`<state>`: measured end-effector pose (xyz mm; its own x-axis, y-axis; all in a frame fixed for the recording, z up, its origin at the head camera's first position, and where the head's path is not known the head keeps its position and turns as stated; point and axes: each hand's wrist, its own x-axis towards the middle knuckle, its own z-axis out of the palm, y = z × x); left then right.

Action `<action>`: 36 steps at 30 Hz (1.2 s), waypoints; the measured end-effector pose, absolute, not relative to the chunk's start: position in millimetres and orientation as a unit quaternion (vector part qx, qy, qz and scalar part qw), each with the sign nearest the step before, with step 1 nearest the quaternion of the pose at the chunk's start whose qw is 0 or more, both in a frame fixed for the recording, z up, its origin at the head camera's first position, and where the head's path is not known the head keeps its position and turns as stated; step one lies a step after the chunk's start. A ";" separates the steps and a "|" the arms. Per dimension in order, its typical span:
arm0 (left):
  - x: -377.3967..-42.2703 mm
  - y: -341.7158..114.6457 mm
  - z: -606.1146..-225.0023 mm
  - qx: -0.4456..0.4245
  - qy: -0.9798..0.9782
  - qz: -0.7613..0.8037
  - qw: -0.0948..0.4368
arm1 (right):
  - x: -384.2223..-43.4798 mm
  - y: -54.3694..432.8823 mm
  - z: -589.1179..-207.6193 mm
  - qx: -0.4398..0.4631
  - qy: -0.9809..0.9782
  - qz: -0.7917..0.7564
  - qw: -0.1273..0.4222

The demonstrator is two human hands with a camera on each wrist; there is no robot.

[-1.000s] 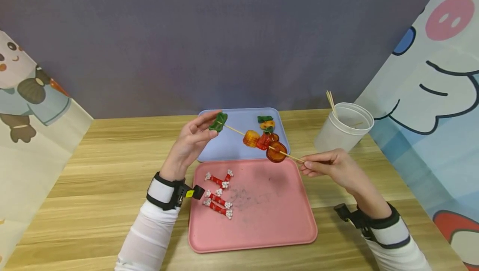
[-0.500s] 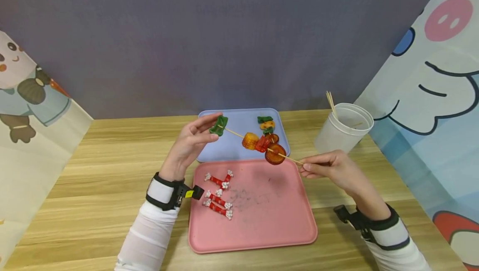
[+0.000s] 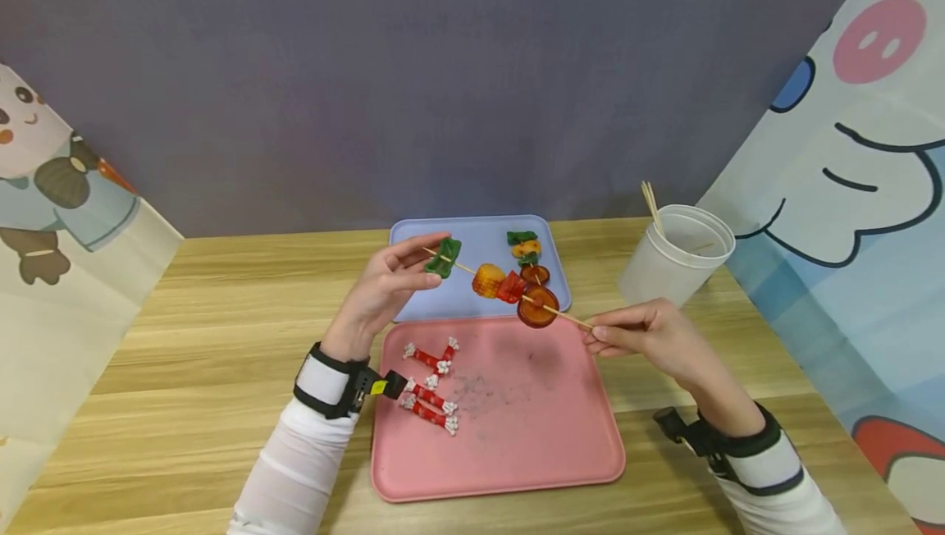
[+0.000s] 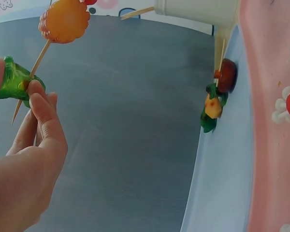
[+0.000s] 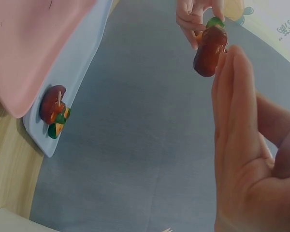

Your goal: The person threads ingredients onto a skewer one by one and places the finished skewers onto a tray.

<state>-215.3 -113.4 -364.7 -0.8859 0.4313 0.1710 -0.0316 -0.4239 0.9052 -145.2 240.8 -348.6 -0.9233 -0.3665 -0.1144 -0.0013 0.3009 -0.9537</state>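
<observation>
My left hand (image 3: 376, 297) pinches a crinkled green vegetable piece (image 3: 444, 259) between thumb and fingers, near the pointed end of a thin bamboo skewer (image 3: 568, 318). The tip pokes out beyond this piece, clearly so in the left wrist view. Further along the skewer sit a yellow corn chunk (image 3: 486, 281), a red piece (image 3: 511, 287) and a round brown slice (image 3: 537, 306), with a gap of bare stick between green and corn. At the other end, my right hand (image 3: 657, 334) pinches the skewer; in the right wrist view its fingers hide the stick.
Below lies a pink tray (image 3: 531, 445) with several red, white-ended pieces (image 3: 430, 413) at its left. Behind it, a blue tray (image 3: 472, 230) bears another loaded skewer (image 3: 526, 249). A white bucket (image 3: 668, 268) holding bamboo sticks (image 3: 651, 203) stands at the right, near the wall.
The green piece has slid along the skewer towards the corn, and the tip now sticks out past it. My left hand has shifted slightly right and down; the right hand moved slightly left.
</observation>
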 end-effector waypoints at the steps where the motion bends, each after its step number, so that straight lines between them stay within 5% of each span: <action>1: -215.5 -113.1 -365.2 0.194 0.518 0.821 0.141 | -145.1 240.9 -348.6 -0.116 0.791 -0.579 0.159; 36: -212.5 -94.9 -373.5 0.174 0.547 0.799 0.181 | -143.0 228.3 -356.0 -0.139 0.789 -0.556 0.224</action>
<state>-212.5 -94.9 -373.5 -0.8735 0.4802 0.0803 -0.0986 -0.3361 0.9367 -143.0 228.3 -356.0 -0.8613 -0.4680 -0.1981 0.0289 0.3440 -0.9385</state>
